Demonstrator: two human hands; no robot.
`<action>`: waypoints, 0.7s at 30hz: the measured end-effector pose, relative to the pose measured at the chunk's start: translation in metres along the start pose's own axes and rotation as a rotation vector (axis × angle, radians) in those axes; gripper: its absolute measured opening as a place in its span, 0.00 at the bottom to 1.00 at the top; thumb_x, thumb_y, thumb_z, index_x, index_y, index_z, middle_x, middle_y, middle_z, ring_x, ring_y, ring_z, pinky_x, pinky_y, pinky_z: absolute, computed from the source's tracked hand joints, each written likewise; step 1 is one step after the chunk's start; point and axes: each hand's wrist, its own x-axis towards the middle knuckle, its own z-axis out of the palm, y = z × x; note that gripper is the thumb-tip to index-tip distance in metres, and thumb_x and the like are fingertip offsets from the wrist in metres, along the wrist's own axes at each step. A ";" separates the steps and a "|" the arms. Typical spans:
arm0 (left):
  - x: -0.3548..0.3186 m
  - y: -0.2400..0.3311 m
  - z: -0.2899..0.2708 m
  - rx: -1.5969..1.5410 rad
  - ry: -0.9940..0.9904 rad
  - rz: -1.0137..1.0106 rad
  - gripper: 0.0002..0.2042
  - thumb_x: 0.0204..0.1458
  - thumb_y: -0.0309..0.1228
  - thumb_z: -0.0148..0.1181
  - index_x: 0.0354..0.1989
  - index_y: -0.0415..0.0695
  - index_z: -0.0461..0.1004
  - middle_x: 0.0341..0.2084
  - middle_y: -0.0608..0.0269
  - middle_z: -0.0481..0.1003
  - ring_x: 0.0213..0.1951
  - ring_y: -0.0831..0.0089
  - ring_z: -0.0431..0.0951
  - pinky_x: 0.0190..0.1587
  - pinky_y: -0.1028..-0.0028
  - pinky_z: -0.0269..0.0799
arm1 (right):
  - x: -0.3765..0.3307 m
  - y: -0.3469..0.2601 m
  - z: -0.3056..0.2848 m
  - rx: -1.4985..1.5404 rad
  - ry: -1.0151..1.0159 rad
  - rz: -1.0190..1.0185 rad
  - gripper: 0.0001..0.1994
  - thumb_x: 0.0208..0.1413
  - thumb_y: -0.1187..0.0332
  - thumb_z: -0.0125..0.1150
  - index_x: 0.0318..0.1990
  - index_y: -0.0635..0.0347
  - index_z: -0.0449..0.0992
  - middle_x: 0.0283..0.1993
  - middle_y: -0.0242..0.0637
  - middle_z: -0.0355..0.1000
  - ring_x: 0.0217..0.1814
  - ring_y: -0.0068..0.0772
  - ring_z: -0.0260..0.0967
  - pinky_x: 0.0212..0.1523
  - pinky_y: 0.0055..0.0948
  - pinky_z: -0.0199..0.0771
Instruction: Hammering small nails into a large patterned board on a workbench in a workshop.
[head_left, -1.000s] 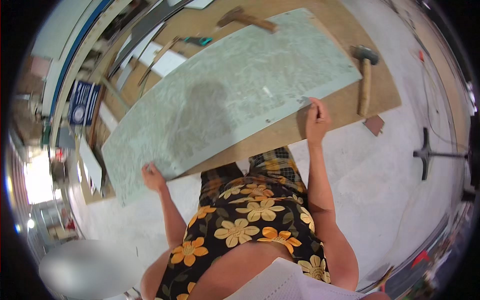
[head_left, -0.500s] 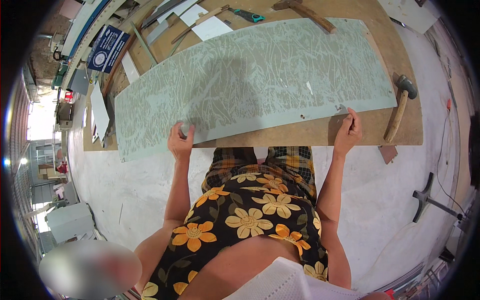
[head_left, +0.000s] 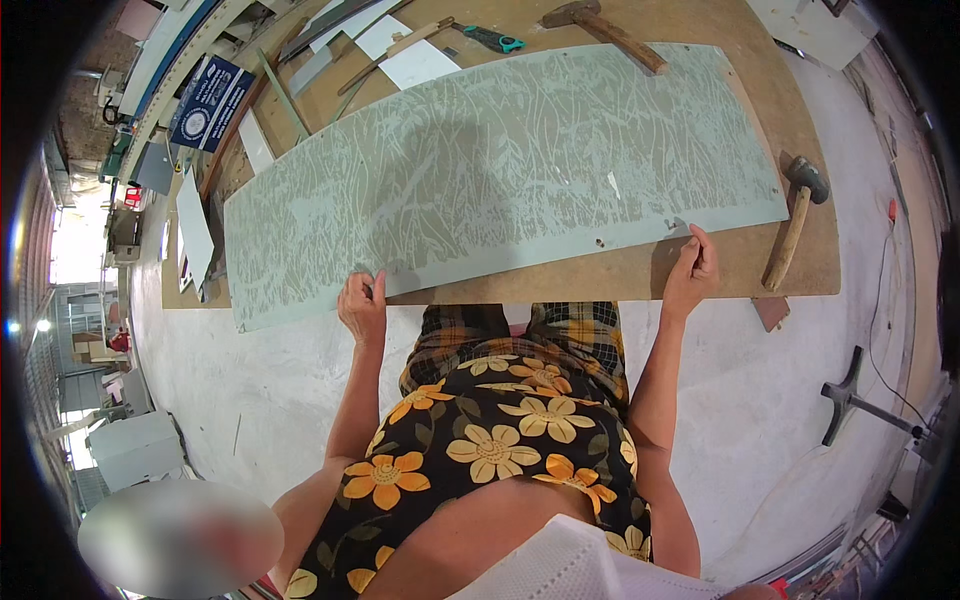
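Observation:
A long, pale green panel (head_left: 560,150) with a curved far edge and a grass-like pattern lies aslant on the brown worktable (head_left: 560,280). Its near left corner juts past the table's front edge. Over that near edge, left of the middle, is my left hand (head_left: 362,308), fingers curled and thumb drawn in; whatever is between them is hidden. My right hand (head_left: 690,275) hovers by the near edge further right, its index finger raised and a little apart from the thumb. A small dark hole or mark (head_left: 600,242) shows along that edge.
A mallet (head_left: 800,205) lies right of the panel. A hammer's handle (head_left: 625,45) rests across its far edge. Behind are a teal-handled tool (head_left: 490,38), white offcuts (head_left: 400,50) and wood strips. A dark metal stand (head_left: 850,400) is on the floor at right.
My left thumb and fingers have drawn together from a wider gap. The right index finger has come a little nearer its thumb. The whole view has shifted slightly.

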 end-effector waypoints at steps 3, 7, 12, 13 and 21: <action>0.004 -0.006 0.000 0.001 -0.013 0.024 0.14 0.51 0.33 0.68 0.24 0.45 0.66 0.18 0.62 0.66 0.22 0.60 0.67 0.29 0.63 0.63 | 0.001 0.003 0.003 -0.016 -0.001 -0.043 0.10 0.63 0.76 0.51 0.46 0.65 0.79 0.30 0.22 0.66 0.31 0.13 0.57 0.32 0.16 0.59; 0.007 -0.008 0.002 -0.094 -0.009 0.035 0.14 0.54 0.31 0.65 0.24 0.43 0.64 0.19 0.59 0.65 0.22 0.60 0.66 0.28 0.63 0.62 | 0.001 0.004 0.001 -0.029 0.008 -0.052 0.10 0.63 0.76 0.51 0.46 0.65 0.79 0.30 0.23 0.65 0.31 0.13 0.57 0.32 0.16 0.59; 0.022 -0.010 0.002 -0.309 0.095 -0.082 0.14 0.59 0.27 0.58 0.24 0.42 0.61 0.18 0.62 0.62 0.21 0.66 0.62 0.27 0.68 0.60 | -0.001 0.007 -0.002 0.003 -0.018 0.050 0.10 0.62 0.74 0.51 0.44 0.63 0.79 0.34 0.32 0.72 0.30 0.19 0.64 0.32 0.21 0.64; 0.030 -0.011 0.001 -0.402 0.175 -0.178 0.14 0.61 0.28 0.56 0.23 0.43 0.62 0.19 0.64 0.63 0.21 0.69 0.63 0.26 0.70 0.60 | -0.001 0.007 -0.001 -0.001 0.004 0.045 0.10 0.62 0.74 0.51 0.44 0.63 0.79 0.34 0.32 0.72 0.30 0.19 0.64 0.32 0.21 0.64; 0.117 -0.062 0.032 -1.686 0.243 -1.126 0.07 0.62 0.27 0.53 0.31 0.41 0.68 0.26 0.62 0.72 0.25 0.74 0.70 0.26 0.78 0.66 | -0.002 -0.008 -0.002 0.048 -0.015 -0.023 0.10 0.63 0.75 0.51 0.45 0.64 0.78 0.33 0.29 0.70 0.34 0.20 0.63 0.37 0.21 0.64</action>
